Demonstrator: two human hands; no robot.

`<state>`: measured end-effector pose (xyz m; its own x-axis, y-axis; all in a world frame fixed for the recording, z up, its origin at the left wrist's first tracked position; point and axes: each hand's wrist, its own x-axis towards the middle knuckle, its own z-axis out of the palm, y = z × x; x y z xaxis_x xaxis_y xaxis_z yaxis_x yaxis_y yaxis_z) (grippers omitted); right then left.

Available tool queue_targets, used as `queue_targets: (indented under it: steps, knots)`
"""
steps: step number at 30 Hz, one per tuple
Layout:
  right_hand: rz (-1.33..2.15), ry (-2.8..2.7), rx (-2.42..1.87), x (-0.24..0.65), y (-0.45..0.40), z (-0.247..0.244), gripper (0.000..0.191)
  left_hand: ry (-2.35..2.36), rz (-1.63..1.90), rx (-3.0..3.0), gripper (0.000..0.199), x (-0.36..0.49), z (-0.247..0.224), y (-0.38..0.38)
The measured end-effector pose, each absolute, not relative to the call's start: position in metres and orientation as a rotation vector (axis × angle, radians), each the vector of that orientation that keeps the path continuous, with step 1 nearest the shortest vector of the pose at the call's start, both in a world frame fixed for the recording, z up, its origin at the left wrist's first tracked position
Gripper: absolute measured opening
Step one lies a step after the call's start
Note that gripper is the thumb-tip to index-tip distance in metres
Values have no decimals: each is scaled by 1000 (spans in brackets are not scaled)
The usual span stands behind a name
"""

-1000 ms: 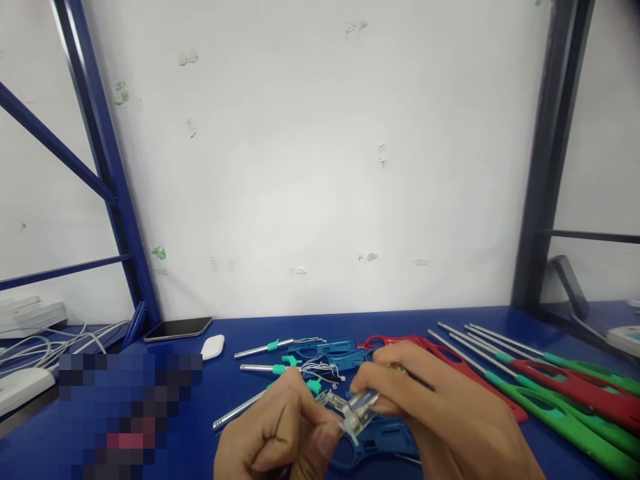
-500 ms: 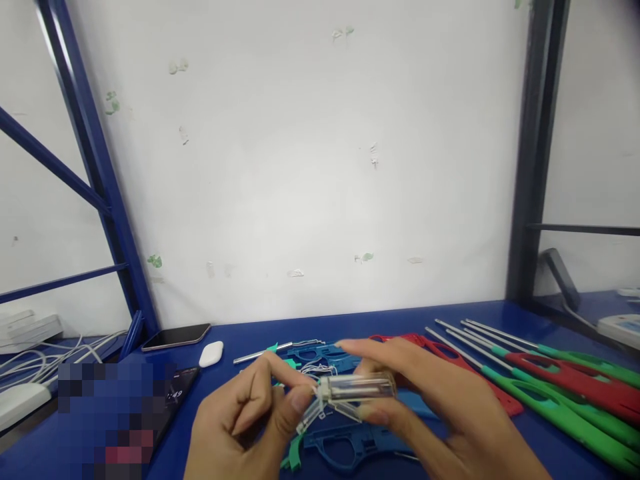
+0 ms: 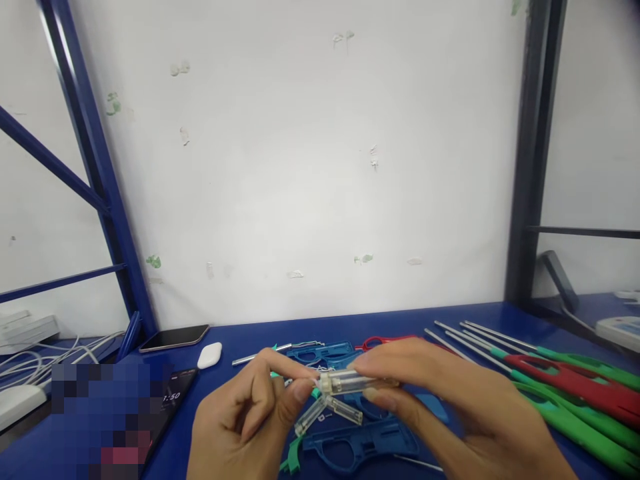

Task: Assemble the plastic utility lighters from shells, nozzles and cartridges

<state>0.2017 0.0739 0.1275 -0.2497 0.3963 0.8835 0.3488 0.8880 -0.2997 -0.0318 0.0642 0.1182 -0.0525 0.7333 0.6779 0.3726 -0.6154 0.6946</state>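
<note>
Between my hands, a clear lighter fuel tank (image 3: 353, 381) lies nearly level above the table. My right hand (image 3: 460, 400) grips its right part between thumb and fingers. At its pale valve end, the thumb and index finger of my left hand (image 3: 250, 410) are pinched together, the other fingers curled; any small part between those fingertips is hidden. Below are more clear fuel tanks (image 3: 346, 409). A blue lighter handle shell (image 3: 367, 443) lies near the front, with a green plastic piece (image 3: 294, 457) beside it.
Assembled lighters with green (image 3: 580, 420) and red (image 3: 565, 380) handles and long metal tubes lie at right. A metal tube (image 3: 244, 361) lies behind my left hand. At left are a phone (image 3: 175, 337), a white earbud case (image 3: 210, 355) and a lit-screen phone (image 3: 173, 407).
My right index finger, raised above the tank before, has come down onto it, and the right hand covers the tank differently. My left hand keeps its pinch at the valve end.
</note>
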Motion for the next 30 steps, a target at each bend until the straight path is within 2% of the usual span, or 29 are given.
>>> queue_targets:
  steps: [7, 11, 14, 17, 18, 23, 30]
  knots:
    - [61, -1880, -619, 196, 70, 134, 14, 1197, 1737, 1939, 57, -26, 121, 59]
    - [118, -1968, -721, 197, 66, 137, 15, 1277, 1776, 1880, 59, -21, 122, 54]
    - [110, -2035, -795, 204, 63, 140, 15, 1265, 1736, 1856, 44, -19, 126, 55]
    - [18, -2099, -883, 222, 60, 144, 14, 1210, 1604, 1926, 13, -15, 125, 62]
    - [-16, -2131, -918, 229, 59, 144, 14, 1207, 1546, 1990, 8, -13, 123, 64]
    - [-50, -2248, -1057, 268, 47, 126, 24, 1261, 962, 2492, 26, 13, 86, 69]
    - [159, -2154, -1128, 280, 28, 59, 21, 1154, 676, 2658, 18, 31, 48, 63]
